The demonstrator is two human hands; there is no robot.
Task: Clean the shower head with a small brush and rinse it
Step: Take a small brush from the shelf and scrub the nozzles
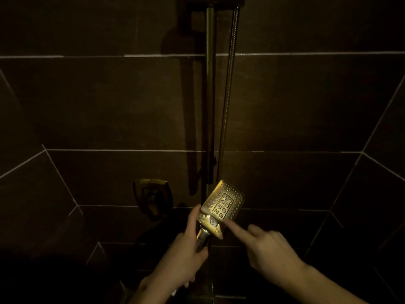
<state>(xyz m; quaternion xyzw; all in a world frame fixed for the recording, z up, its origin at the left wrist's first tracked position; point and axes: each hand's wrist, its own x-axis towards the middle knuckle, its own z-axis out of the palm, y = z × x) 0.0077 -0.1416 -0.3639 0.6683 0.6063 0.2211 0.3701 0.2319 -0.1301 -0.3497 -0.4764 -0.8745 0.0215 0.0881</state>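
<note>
Below the vertical slide rail [210, 95] on a dim, dark-tiled shower wall [295, 106], a person holds a square brass shower head [223, 201] with its nozzle face turned up. Left hand [184, 255] keeps its grip wrapped round the chrome handle [202, 238]. Right hand [269, 249] holds nothing, its forefinger stretched out to the head's lower edge. A metal hose [228, 95] hangs just right of the rail; a mixer lever [152, 197] sits left of the head.
</note>
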